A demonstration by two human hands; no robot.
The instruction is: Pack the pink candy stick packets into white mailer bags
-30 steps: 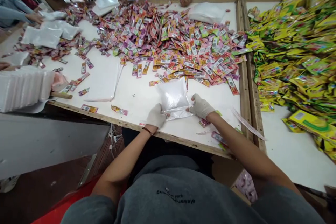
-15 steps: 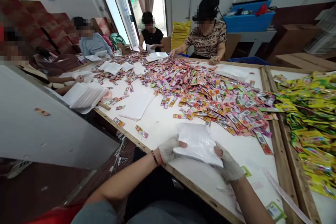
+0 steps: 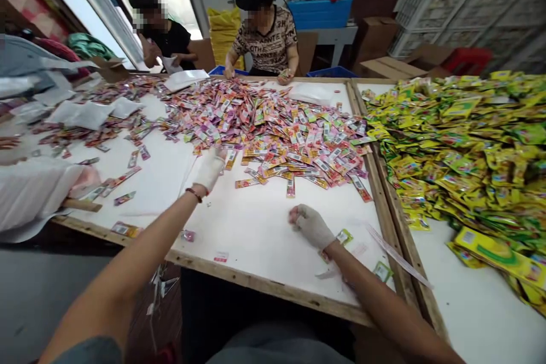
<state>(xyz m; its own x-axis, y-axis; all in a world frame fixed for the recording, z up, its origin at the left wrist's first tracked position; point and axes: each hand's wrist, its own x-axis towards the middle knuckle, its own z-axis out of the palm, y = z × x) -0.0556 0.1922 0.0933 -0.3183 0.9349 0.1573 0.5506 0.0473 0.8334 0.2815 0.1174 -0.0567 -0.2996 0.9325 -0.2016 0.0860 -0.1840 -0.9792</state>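
My left hand (image 3: 209, 172), in a pale fingerless glove, reaches to the near edge of a big pile of small pink and orange sachets (image 3: 256, 119). Its fingertips are blurred and partly hidden, beside a flat white stack of bags or sheets (image 3: 162, 185). Lower on the right, my right hand (image 3: 313, 224), gloved alike, is over the white tabletop (image 3: 256, 227) with its fingers curled in; nothing shows in them. Just behind its wrist is a green-edged sachet (image 3: 344, 236). Another green sachet (image 3: 383, 272) is near my right forearm.
Right of a wooden divider (image 3: 394, 227) is a heap of yellow-green packets (image 3: 464, 142). White bags (image 3: 81, 114) lie on sachets at the left. Across the table two people (image 3: 267, 40) work. A wooden edge (image 3: 273, 284) borders the table before me.
Both hands have let go of the white plastic packet they held, now out of sight. My left hand has reached forward to the pile; the right has moved left. The view has turned right.
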